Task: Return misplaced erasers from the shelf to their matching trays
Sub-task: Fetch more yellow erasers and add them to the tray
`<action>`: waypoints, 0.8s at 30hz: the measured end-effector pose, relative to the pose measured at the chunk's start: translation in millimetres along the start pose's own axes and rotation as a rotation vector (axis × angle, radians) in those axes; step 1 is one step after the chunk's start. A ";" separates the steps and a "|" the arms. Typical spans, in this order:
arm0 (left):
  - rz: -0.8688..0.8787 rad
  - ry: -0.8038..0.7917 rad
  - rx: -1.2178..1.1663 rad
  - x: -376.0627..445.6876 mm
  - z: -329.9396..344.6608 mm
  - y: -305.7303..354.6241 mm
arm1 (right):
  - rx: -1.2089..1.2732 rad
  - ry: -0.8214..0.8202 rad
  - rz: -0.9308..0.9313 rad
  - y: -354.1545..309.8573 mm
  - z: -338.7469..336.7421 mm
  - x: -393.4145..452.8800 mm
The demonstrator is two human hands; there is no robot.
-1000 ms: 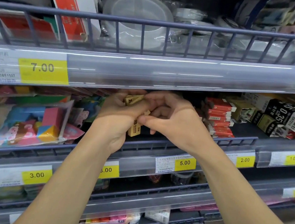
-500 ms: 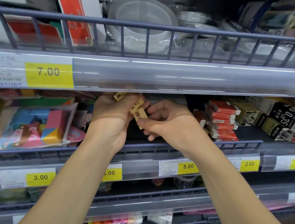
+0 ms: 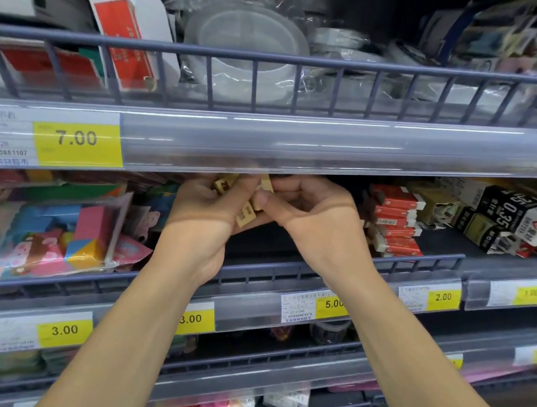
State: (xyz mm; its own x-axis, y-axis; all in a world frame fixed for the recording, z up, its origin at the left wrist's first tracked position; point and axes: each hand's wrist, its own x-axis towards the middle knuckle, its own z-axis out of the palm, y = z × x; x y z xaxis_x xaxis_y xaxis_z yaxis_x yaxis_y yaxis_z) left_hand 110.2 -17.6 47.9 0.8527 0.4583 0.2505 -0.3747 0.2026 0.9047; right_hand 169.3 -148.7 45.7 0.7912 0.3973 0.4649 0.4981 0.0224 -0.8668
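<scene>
Tan, paper-sleeved erasers, several small blocks bunched together, sit between the two hands just under the front lip of the upper shelf. The left hand has its fingers curled round the bunch from the left, with one block poking out above the knuckles. The right hand meets it from the right, thumb and forefinger pinched on a block at the middle of the cluster; its remaining fingers are curled in toward the palm. Both hands are raised in front of the middle shelf, above its blue wire rail, and both forearms rise from the lower edge of the view.

To the right of the hands, a stack of red-sleeved erasers lies on the middle shelf, and beyond it black and white boxed goods. To the left, clear bags of colourful shaped items lean against the rail. The upper shelf carries a red and white carton and a clear round container behind its own wire rail. Yellow price tags run along the shelf edges, one reading 7.00 on the upper strip and others reading 3.00, 5.00 and 2.00 below. Lower shelves hold small packets too blurred to identify.
</scene>
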 end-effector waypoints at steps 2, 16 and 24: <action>-0.034 0.006 0.021 -2.5 2.2 2.8 | -0.030 -0.006 -0.039 -0.4 0.8 -3.0; -0.167 0.001 0.048 -3.5 4.2 6.1 | -0.873 -0.314 0.280 -38.8 -83.6 21.2; -0.150 -0.019 0.074 -3.0 5.7 4.2 | -1.321 -0.482 0.285 -23.9 -76.9 29.1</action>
State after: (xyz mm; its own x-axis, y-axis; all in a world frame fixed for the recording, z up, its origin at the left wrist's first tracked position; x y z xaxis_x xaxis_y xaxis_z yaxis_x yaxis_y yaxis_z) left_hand 108.2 -23.0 52.9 0.9041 0.4111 0.1163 -0.2154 0.2034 0.9551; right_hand 207.6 -208.2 93.8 0.8561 0.5159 -0.0303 0.5163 -0.8564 0.0056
